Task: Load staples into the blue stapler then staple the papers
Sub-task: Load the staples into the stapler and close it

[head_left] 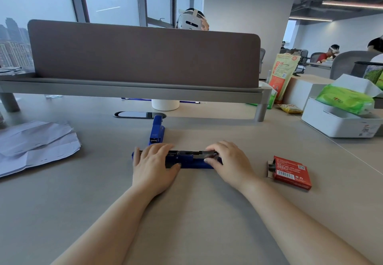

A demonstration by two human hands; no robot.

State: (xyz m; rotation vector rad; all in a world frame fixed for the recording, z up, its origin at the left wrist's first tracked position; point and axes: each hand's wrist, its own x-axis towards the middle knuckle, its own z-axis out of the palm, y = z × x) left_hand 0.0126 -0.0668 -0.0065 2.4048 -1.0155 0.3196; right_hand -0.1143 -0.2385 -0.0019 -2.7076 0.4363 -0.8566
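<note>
Two hands meet on the blue stapler (186, 159), which lies crosswise near the middle of the counter (196, 213). The left hand (154, 165) covers its left end and holds it, with fingers (159, 149) draped over the top and the thumb against the near side. The right hand (228, 161) hides the right end the same way, pinching the metal channel. Whether a strip of staples sits under it cannot be made out. The stapler's lid (156, 130) is swung open and points toward the far edge. A red staple box (291, 172), open at one end, lies toward the right edge, its print too small to read. Creased papers (35, 142) lie at the left edge, cut off by the frame.
</note>
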